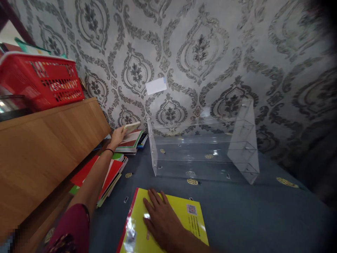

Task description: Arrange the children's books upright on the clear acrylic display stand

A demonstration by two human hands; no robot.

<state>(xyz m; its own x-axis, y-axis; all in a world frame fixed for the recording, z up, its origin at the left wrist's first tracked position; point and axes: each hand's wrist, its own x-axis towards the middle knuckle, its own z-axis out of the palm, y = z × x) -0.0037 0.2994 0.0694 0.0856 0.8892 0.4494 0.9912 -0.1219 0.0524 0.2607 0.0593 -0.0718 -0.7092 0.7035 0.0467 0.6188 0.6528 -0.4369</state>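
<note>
My left hand [118,137], with a dark band at the wrist, reaches out at the far left. Its fingers are closed on a pale, flat phone [132,126], just above a stack of books and papers [131,140] by the wall. My right hand [162,219] lies flat with spread fingers on a glossy yellow book [181,207], which has a red spine and a printed square code. Beneath my left arm sits a second pile of red and green books [113,175]. Beyond the yellow book stands a clear plastic tiered rack [243,140].
A wooden shelf unit [52,137] runs along the left, topped by a red basket [42,80]. The dark blue patterned cloth [250,214] covers the surface under the rack. A white card [156,86] shows against the patterned wall behind.
</note>
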